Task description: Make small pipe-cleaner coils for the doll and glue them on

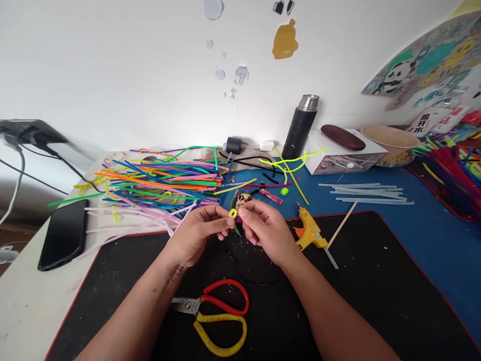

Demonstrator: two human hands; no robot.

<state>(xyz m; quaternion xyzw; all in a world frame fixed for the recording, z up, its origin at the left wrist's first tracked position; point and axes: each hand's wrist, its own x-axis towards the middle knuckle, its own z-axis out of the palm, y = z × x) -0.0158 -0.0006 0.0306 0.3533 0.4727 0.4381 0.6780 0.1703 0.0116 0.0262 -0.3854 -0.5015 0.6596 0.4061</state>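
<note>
A small yellow pipe cleaner coil [233, 213], rolled into a ring, sits between my hands above the black mat. My left hand [199, 230] pinches it from the left between thumb and index finger. From the right, my right hand [267, 228] is closed with thumb and index finger at the coil's edge; its other fingers curl in. Just behind the fingers, partly hidden, is a small colourful figure [243, 196] with a blue and red top. Below my hands, scissors [221, 313] with one red and one yellow handle lie on the mat.
A yellow glue gun [311, 230] lies right of my right hand, near a wooden stick [341, 224]. Glue sticks [368, 193], a black thermos [300, 128] and a white drawer box [347, 150] stand beyond. Many pipe cleaners [169, 180] and a phone [63, 234] lie left.
</note>
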